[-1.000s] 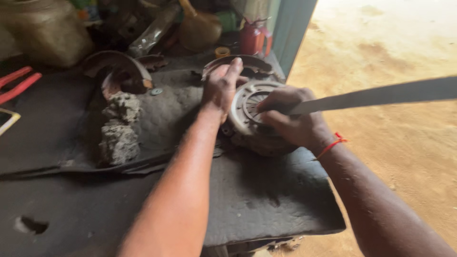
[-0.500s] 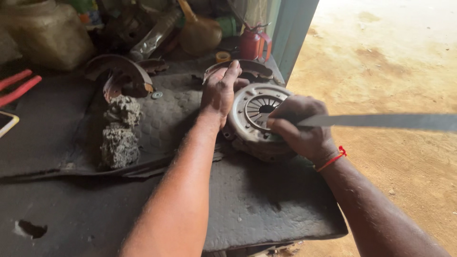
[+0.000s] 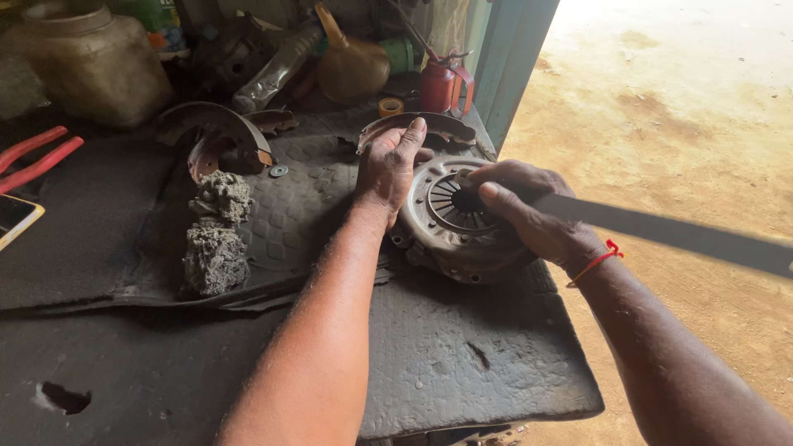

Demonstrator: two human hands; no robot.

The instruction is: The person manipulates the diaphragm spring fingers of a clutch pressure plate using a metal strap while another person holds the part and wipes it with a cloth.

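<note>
A round metal clutch pressure plate stands tilted on the dark mat-covered bench, its spring fingers facing me. My left hand rests on its left rim, fingers stretched up and over. My right hand grips a long flat metal blade whose near end lies at the plate's centre; the blade runs out past the right edge of view. A red thread circles my right wrist.
Curved brake shoes and a washer lie at back left, grey cotton-waste lumps in front of them. A red oil can, funnel, jar and red-handled pliers crowd the rear. Sandy ground lies to the right.
The blade has swung downward from near level to slanting down to the right, and my right hand has shifted slightly over the plate's centre. My left hand stays on the rim.
</note>
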